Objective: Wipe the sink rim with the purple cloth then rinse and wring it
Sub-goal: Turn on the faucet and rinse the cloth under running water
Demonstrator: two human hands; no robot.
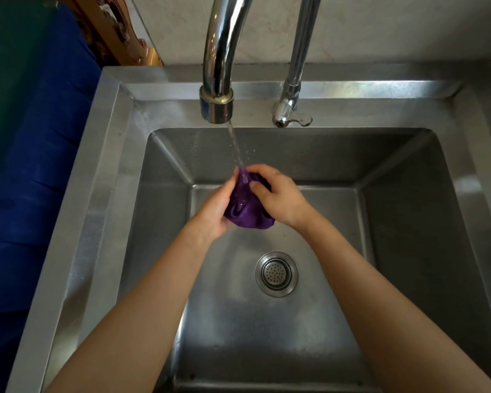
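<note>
The purple cloth [245, 207] is bunched up between both hands over the middle of the steel sink basin. My left hand [216, 211] cups its left side and my right hand [278, 194] grips its right side and top. A thin stream of water [236, 146] falls from the big chrome tap spout [216, 104] onto the top of the cloth. The sink rim [97, 171] runs around the basin, flat and shiny.
A second, thinner chrome tap [288, 109] stands right of the big spout on the back ledge. The round drain strainer [277, 273] lies in the basin floor below my hands. Blue fabric [40, 165] and carved wood [116, 32] sit left of the sink.
</note>
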